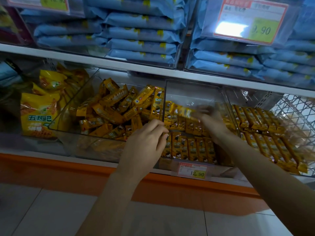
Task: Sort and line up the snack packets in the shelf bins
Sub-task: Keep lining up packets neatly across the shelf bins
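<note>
The lower shelf [51, 167], with its orange front edge, carries three clear bins side by side, and their contents show how far the job has got. The left bin [71, 103] is a heap of small yellow snack packets [115, 113] lying at every angle, evidently the unsorted stock. The middle bin [192, 92] holds neat rows [190, 147] standing face-up at the front and is bare toward its back wall, so it looks like the one being filled. The right bin [228, 99] is already packed in even lines [265, 133]. Both hands work at the middle bin. The right hand [213, 123] reaches deep inside, its grip closed on a loose packet [184, 113] held over the back row, probably to set it in line, though motion blur hides the exact hold. The left hand [146, 140] sits at the bin's left wall with fingers curled against the end of a row, likely steadying it. Whether that grip pinches a packet cannot be told. Beyond the bins, large yellow bags [39, 114] lean at the far left and a wire basket [293, 113] stands at the far right. The shelf above [68, 56] carries stacked blue packets [139, 31] in clear bins. Pale floor tiles [51, 210] lie below, and a price tag [192, 171] reading 12.90 hangs on the middle bin's front.
</note>
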A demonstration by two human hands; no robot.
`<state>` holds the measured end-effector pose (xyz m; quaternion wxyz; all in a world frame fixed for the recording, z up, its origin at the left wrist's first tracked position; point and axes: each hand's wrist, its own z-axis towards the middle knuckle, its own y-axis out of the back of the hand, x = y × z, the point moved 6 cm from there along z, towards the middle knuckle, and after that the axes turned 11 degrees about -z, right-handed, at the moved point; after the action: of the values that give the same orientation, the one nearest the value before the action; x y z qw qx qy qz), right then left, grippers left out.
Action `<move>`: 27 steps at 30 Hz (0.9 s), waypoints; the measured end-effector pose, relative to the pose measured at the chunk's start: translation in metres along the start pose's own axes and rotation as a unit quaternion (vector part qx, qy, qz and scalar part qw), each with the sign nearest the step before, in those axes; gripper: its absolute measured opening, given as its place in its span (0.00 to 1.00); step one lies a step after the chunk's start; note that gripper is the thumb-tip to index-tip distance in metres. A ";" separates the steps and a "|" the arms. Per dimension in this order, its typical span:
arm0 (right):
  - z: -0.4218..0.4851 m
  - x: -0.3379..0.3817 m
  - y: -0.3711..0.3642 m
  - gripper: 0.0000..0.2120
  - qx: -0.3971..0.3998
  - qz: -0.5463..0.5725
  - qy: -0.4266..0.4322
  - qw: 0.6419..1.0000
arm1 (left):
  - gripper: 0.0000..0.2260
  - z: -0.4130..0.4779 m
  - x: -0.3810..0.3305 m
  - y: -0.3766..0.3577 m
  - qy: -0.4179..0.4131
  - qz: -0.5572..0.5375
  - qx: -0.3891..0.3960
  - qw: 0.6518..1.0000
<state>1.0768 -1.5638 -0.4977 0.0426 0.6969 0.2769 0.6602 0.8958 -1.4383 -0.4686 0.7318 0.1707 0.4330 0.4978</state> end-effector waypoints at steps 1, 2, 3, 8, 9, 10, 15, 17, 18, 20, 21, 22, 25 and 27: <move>0.007 0.004 0.003 0.16 -0.013 0.004 0.000 1.000 | 0.07 0.000 0.000 0.000 -0.004 0.005 -0.004 1.000; 0.014 0.008 0.005 0.17 -0.019 0.007 0.000 1.000 | 0.10 0.000 0.000 0.000 -0.007 0.009 -0.006 1.000; 0.023 0.011 0.005 0.14 -0.017 0.002 0.002 1.000 | 0.12 -0.001 0.000 0.000 -0.008 0.012 -0.008 1.000; 0.064 0.008 -0.010 0.10 0.023 -0.096 -0.014 0.995 | 0.13 -0.002 0.000 -0.001 -0.015 0.012 -0.016 1.000; 0.074 0.002 -0.014 0.11 0.029 -0.128 -0.019 0.991 | 0.13 -0.002 0.000 -0.002 -0.017 0.011 -0.017 1.000; 0.080 -0.002 -0.019 0.13 0.035 -0.165 -0.019 0.985 | 0.12 -0.002 0.001 -0.003 -0.018 0.011 -0.016 1.000; 0.082 -0.011 -0.050 0.32 0.066 -0.218 -0.034 0.973 | 0.11 -0.003 0.002 -0.004 -0.024 0.010 -0.015 1.000; 0.081 -0.011 -0.058 0.31 0.063 -0.257 -0.022 0.964 | 0.12 -0.003 0.002 -0.004 -0.028 0.007 -0.015 0.999; 0.081 -0.010 -0.058 0.30 0.056 -0.290 -0.006 0.955 | 0.12 -0.003 0.002 -0.004 -0.028 0.006 -0.016 0.999; 0.075 -0.010 -0.058 0.29 0.060 -0.346 0.021 0.936 | 0.12 -0.004 0.002 -0.003 -0.024 0.006 -0.019 1.000; 0.071 -0.011 -0.058 0.29 0.070 -0.371 0.027 0.926 | 0.12 -0.004 0.002 -0.003 -0.023 0.007 -0.020 1.000; 0.068 -0.013 -0.058 0.29 0.080 -0.392 0.031 0.916 | 0.12 -0.004 0.002 -0.003 -0.023 0.007 -0.019 1.000; 0.060 -0.012 -0.056 0.29 0.063 -0.409 0.070 0.907 | 0.12 -0.004 0.003 -0.005 -0.023 0.002 -0.011 1.000; 0.055 -0.008 -0.057 0.26 0.048 -0.384 0.102 0.916 | 0.11 -0.004 0.004 -0.006 -0.021 0.000 -0.009 1.000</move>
<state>1.1097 -1.5024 -0.5364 0.2306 0.4670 0.5573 0.6466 0.8963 -1.4383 -0.4764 0.7420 0.1747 0.4135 0.4979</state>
